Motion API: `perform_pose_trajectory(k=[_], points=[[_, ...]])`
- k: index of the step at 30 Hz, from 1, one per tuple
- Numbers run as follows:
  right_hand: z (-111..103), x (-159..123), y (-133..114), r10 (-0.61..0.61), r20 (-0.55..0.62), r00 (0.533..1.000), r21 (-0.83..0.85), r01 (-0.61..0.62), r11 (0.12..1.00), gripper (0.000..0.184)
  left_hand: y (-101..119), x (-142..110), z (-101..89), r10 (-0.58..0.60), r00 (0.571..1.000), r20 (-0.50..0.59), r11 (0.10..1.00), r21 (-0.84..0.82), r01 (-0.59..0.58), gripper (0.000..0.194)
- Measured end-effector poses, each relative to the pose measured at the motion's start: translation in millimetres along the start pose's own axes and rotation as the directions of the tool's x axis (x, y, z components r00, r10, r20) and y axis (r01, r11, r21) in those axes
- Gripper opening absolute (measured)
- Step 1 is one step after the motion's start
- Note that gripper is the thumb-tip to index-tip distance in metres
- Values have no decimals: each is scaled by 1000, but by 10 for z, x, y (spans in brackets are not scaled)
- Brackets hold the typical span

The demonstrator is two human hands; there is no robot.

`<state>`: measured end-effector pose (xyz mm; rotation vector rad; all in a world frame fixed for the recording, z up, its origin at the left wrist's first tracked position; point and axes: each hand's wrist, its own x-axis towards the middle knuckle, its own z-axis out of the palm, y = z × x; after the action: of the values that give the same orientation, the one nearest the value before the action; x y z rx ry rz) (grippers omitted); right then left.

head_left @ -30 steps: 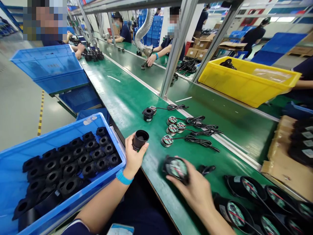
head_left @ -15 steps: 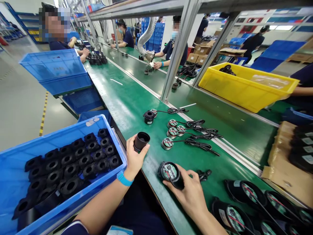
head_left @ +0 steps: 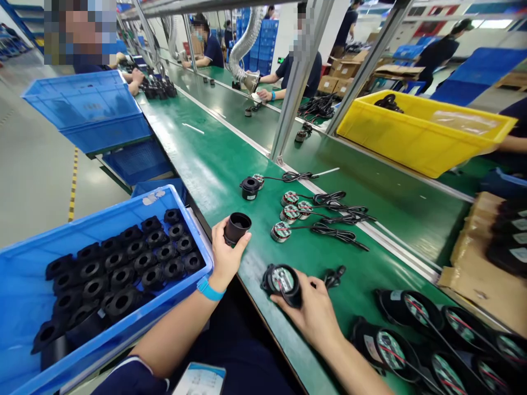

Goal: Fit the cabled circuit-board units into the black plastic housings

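Observation:
My left hand point(head_left: 225, 253) grips a black cylindrical housing point(head_left: 237, 228), its open end facing up, above the bench's near edge. In my right hand point(head_left: 315, 307) is a second black housing point(head_left: 293, 293) with a round green circuit board point(head_left: 282, 278) inside its mouth; it is tilted toward me at the bench. Behind that hand lies a black cable point(head_left: 334, 276). Farther along stand another black housing point(head_left: 250, 188) and several small motors point(head_left: 281, 231) with circuit boards on top and coiled black cables point(head_left: 335, 232).
A blue crate point(head_left: 173, 195) of black housings stands at my left. Several assembled housings point(head_left: 387, 351) fill the near right of the green bench point(head_left: 214, 153). A metal post point(head_left: 284, 126), a yellow bin point(head_left: 407, 137) and a cardboard box point(head_left: 465, 274) lie beyond. Co-workers sit along the line.
The view has shifted slightly. My right hand has moved a little up and left with its housing, whose board now faces up more. My left hand keeps its housing nearly still.

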<state>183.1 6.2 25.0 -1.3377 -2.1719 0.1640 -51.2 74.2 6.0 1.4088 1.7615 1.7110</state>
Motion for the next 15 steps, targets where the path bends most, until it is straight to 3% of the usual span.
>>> perform_pose_trajectory(k=[3, 7, 11, 15], points=[[11, -3, -7, -28, 34, 999, 14, 28, 1000, 50, -3, 5, 0, -5, 1000, 12, 1000, 4, 5, 57], [-40, -8, -50, -9, 1, 1000, 16, 9, 1000, 59, -5, 6, -8, -10, 1000, 15, 1000, 8, 10, 58], [6, 5, -32, -22, 78, 997, 52, 18, 998, 46, 34, 4, -2, 19, 1000, 18, 999, 35, -19, 58], [80, -15, 28, 0, 129, 992, 63, -8, 998, 54, 122, -10, -22, 104, 964, 244, 982, 130, -138, 62]])
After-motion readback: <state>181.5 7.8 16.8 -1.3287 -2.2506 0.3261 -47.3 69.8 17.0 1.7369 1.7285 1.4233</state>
